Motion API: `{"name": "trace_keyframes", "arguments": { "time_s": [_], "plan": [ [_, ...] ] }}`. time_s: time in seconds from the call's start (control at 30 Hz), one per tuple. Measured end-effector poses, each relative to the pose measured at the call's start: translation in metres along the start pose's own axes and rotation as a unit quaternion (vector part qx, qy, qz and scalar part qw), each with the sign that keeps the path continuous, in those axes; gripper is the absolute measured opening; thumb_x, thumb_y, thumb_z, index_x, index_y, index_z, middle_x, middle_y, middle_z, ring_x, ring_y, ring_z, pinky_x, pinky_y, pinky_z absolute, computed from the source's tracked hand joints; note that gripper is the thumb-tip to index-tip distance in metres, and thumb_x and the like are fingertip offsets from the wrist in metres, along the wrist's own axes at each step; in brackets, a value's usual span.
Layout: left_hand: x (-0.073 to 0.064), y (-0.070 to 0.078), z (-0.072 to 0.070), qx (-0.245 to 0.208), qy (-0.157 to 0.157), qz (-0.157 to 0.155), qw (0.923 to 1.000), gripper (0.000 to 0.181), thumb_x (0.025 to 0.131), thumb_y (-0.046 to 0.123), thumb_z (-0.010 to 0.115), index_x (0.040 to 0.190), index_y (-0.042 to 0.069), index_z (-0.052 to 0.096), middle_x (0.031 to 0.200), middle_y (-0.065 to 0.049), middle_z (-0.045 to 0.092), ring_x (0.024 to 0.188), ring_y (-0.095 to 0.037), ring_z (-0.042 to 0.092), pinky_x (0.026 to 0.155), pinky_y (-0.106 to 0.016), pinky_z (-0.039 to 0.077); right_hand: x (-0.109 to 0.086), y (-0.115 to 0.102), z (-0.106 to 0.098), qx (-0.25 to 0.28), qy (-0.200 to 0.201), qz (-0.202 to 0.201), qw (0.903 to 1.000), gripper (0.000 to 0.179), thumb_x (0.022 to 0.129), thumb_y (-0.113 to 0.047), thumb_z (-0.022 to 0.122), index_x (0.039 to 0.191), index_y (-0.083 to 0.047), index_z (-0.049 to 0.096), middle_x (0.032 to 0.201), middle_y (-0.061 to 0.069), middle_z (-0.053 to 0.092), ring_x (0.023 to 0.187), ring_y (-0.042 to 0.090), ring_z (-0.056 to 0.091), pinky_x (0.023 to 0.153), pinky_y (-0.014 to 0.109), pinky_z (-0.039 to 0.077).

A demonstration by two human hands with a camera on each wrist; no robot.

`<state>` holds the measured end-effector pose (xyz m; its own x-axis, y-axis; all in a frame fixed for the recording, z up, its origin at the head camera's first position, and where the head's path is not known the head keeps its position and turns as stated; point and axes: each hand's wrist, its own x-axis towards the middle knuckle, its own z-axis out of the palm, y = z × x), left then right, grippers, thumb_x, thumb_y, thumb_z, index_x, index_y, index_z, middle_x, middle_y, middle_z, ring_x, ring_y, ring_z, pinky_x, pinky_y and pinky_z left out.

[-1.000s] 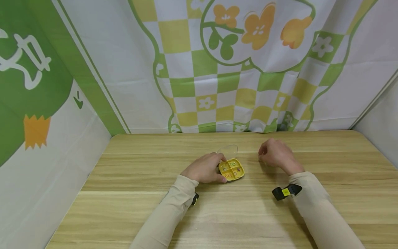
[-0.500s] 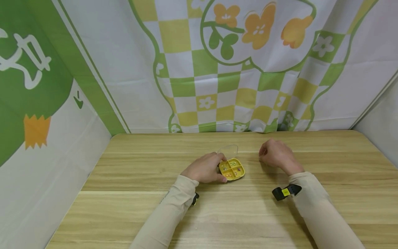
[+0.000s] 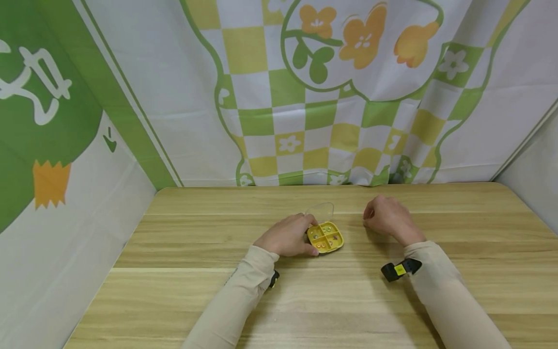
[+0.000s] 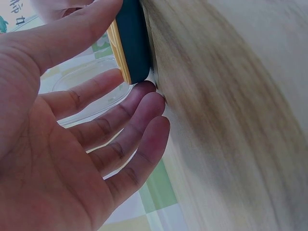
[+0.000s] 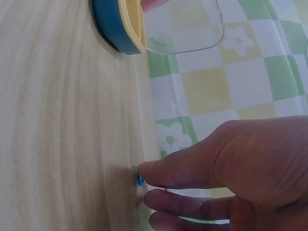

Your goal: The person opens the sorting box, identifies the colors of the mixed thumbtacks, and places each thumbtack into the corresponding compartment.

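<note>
My left hand grips the near-left side of a small pill box, thumb at the front and index finger at the back. The box has a yellow inside with several compartments holding tiny coloured pieces, and its clear lid stands raised behind. In the left wrist view the box's dark teal side shows, with the other fingers spread below it. To the right of the box, my right hand is low at the table. A tiny blue piece shows at its thumb tip, pinched; its shape is mostly hidden.
The wooden table carries the box. A checked, flowered curtain hangs along its back edge, and a green and white sheet runs along the left. Each wrist wears a black strap.
</note>
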<state>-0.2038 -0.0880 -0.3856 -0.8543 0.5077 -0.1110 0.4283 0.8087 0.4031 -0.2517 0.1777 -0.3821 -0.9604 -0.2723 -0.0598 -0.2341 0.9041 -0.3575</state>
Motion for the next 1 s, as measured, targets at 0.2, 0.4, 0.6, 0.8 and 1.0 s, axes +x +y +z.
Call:
{"name": "trace_keyframes", "arguments": {
  "time_s": [0.2,0.4,0.6,0.8,1.0],
  "plan": [
    [-0.0002,0.0003,-0.0001,0.002,-0.002,0.0,1.0,0.064,0.084,0.033,0.086,0.135,0.006,0.06,0.123,-0.009,0.065,0.116,-0.023,0.06,0.102,-0.037,0.047,-0.0003,0.0002,0.0012,-0.003,-0.001,0.001,1.0,0.004,0.084,-0.014,0.076,0.086,-0.011,0.078,0.087,0.006,0.072,0.085,0.03,0.066,0.07,0.048,0.052],
    [-0.0003,0.0001,-0.0002,0.002,-0.001,0.0,1.0,0.064,0.084,0.033,0.086,0.135,0.006,0.059,0.124,-0.009,0.065,0.117,-0.023,0.06,0.103,-0.037,0.046,0.0,-0.0001,0.0018,-0.005,-0.001,0.005,1.0,0.004,0.085,-0.013,0.074,0.086,-0.011,0.078,0.088,0.007,0.072,0.085,0.031,0.066,0.069,0.049,0.052],
    [-0.0003,-0.0002,0.0,0.0,0.0,0.001,1.0,0.064,0.084,0.034,0.086,0.135,0.006,0.06,0.123,-0.009,0.065,0.116,-0.023,0.06,0.102,-0.037,0.047,-0.0001,0.0,0.0022,-0.005,0.005,0.004,1.0,0.004,0.085,-0.011,0.073,0.085,-0.01,0.077,0.087,0.007,0.071,0.083,0.03,0.065,0.068,0.048,0.051],
    [-0.0001,-0.0001,0.0,0.001,0.0,0.002,1.0,0.064,0.084,0.034,0.086,0.135,0.006,0.06,0.124,-0.009,0.065,0.116,-0.023,0.06,0.103,-0.037,0.046,-0.0005,0.0008,0.0034,-0.005,0.012,0.001,0.9999,0.004,0.086,-0.012,0.073,0.084,-0.01,0.076,0.085,0.006,0.07,0.08,0.028,0.063,0.066,0.046,0.051],
    [-0.0002,0.0,0.0,0.0,0.001,0.001,1.0,0.064,0.084,0.033,0.086,0.135,0.006,0.06,0.124,-0.009,0.065,0.117,-0.023,0.06,0.103,-0.037,0.046,0.0,0.0011,0.0043,-0.007,0.017,0.002,0.9998,0.006,0.085,-0.01,0.071,0.082,-0.011,0.076,0.084,0.006,0.07,0.079,0.028,0.063,0.065,0.046,0.051]
  ]
}}
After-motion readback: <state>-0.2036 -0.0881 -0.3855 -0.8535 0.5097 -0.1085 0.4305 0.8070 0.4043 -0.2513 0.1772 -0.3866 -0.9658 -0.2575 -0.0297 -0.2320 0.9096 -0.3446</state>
